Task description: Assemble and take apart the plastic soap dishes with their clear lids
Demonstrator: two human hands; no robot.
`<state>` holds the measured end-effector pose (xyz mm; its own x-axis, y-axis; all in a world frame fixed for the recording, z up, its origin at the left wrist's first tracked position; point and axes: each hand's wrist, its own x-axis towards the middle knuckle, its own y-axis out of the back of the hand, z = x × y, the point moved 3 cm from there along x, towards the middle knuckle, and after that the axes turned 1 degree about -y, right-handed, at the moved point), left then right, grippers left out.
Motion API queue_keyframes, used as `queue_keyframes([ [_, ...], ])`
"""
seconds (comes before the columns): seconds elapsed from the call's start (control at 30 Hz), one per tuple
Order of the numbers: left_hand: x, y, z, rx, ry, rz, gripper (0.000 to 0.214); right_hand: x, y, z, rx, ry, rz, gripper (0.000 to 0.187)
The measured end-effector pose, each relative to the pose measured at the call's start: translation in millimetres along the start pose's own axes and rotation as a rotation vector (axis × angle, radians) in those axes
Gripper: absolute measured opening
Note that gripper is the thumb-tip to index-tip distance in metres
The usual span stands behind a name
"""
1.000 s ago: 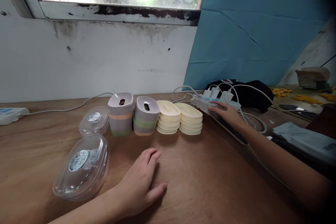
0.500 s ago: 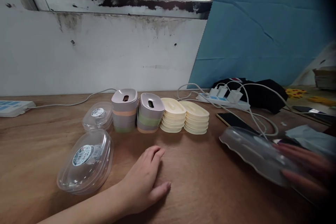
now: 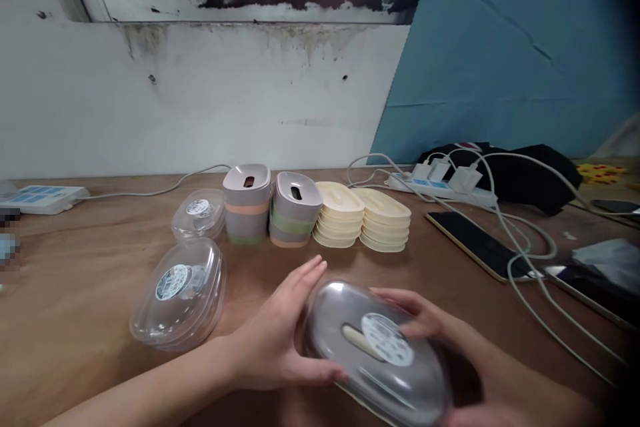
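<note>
In the head view my right hand (image 3: 425, 327) grips a translucent oval plastic container (image 3: 345, 310) at its right side, fingers on top and thumb low on the near edge. The container has a round white-blue sticker and a pale slot shape on top, and it is blurred by motion. My left hand (image 3: 285, 327) is spread around its left end, fingers stretched out and thumb overlapping the near edge; firm contact cannot be made out. Further left stand two clear lidded containers (image 3: 200, 287) with similar stickers, one behind the other.
Behind my hands stand two stacks of grey, orange and green cups (image 3: 247, 210) and two stacks of cream lids (image 3: 385, 217). At right lie a phone (image 3: 465, 240), looping white cables (image 3: 525, 247) and a power strip (image 3: 445, 190). Another power strip (image 3: 45, 199) sits far left.
My right hand has brought the oval container from the far right in to the middle, beside my left hand. My left hand's fingers have risen and spread. The view has shifted slightly right.
</note>
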<state>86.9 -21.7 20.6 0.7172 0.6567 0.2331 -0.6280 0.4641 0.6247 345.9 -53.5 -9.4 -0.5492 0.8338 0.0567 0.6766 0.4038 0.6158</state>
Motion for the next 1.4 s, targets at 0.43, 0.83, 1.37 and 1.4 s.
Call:
queue_keyframes([
  [0.43, 12.1, 8.2, 18.9, 0.39, 0.237, -0.012, 0.098, 58.0, -13.1, -2.4, 0.113, 0.008, -0.092, 0.121],
  [0.83, -56.8, 113.7, 43.7, 0.974, 0.688, 0.542, 0.077, 61.3, -10.4, 0.0, -0.095, 0.09, -0.166, 0.11],
  [1.37, -74.8, 100.7, 16.2, 0.997, 1.062, 0.283, 0.072, 63.8, -12.4, -8.5, -0.039, 0.044, -0.22, 0.096],
  [1.4, -72.9, 106.0, 18.8, 1.009, 1.054, 0.321, 0.073, 64.0, -12.3, -9.0, -0.039, 0.043, -0.218, 0.095],
])
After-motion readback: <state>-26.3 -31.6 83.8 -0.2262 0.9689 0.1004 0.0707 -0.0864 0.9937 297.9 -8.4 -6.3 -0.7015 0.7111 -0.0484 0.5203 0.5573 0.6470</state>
